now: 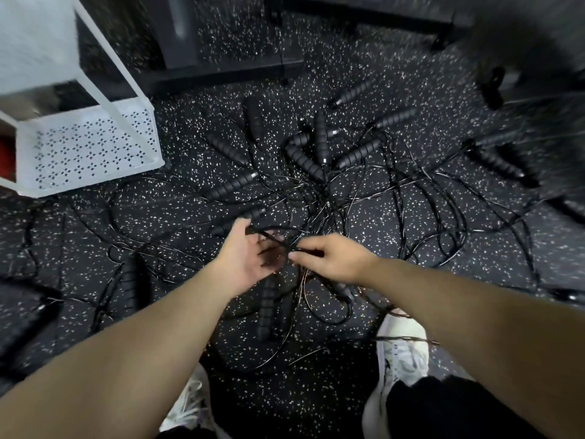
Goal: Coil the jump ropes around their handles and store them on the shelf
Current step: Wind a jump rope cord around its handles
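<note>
Several black jump ropes lie tangled on the speckled floor, their ribbed handles fanned out around a knot of thin cords. My left hand holds a black handle whose tip pokes out above the thumb, with the cord crossing its palm. My right hand pinches that thin cord between thumb and fingertips, just right of the left hand. Another handle hangs or lies below my hands. The white perforated shelf stands at the upper left.
My white shoes stand at the bottom, amid loose cords. Dark equipment frames run across the top. More handles lie far right, blurred. A red object shows at the left edge beside the shelf.
</note>
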### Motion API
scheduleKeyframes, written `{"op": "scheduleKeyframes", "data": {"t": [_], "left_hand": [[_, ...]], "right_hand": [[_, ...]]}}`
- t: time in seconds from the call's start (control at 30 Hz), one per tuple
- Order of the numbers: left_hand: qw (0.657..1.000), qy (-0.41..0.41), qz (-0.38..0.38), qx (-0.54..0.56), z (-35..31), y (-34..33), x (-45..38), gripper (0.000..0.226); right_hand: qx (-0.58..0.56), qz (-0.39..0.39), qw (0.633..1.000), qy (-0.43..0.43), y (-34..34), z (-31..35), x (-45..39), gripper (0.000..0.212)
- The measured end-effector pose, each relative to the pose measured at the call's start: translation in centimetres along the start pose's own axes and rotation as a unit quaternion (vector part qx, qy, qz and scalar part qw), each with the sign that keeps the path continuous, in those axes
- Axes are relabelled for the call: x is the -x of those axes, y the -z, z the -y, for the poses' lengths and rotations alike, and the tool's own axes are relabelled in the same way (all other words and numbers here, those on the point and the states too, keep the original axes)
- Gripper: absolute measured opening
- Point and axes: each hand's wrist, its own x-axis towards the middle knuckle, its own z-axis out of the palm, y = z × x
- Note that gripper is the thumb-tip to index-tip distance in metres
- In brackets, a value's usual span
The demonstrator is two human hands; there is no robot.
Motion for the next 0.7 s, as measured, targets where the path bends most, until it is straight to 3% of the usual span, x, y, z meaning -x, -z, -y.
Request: {"op": "scheduleKeyframes", "data": {"t": [0.2, 0.33, 0.4, 0.7], "left_hand": [[0.998, 0.02, -0.053, -0.014, -1.7, -1.4, 4.4, 0.033], [0.992, 0.005, -0.049, 0.117, -3.6, -0.6, 7.7, 0.02], [0.991, 0.005, -0.041, 0.126, -4.1, -1.1, 9.7, 0.014], [0.995, -0.044, 0.016, 0.092, -6.0, -3.1, 18.0, 0.021]], "right_hand": [[0.001, -0.033, 0.999, 0.042, 2.8, 2.5, 3.4, 0.027], [-0.019, -0.036, 0.998, 0.049, 4.9, 4.2, 5.8, 0.027], [-0.007, -0.018, 0.999, 0.035, 5.7, 5.2, 7.0, 0.023], [-0.074, -0.105, 0.991, 0.049, 9.6, 9.1, 12.9, 0.04]]}}
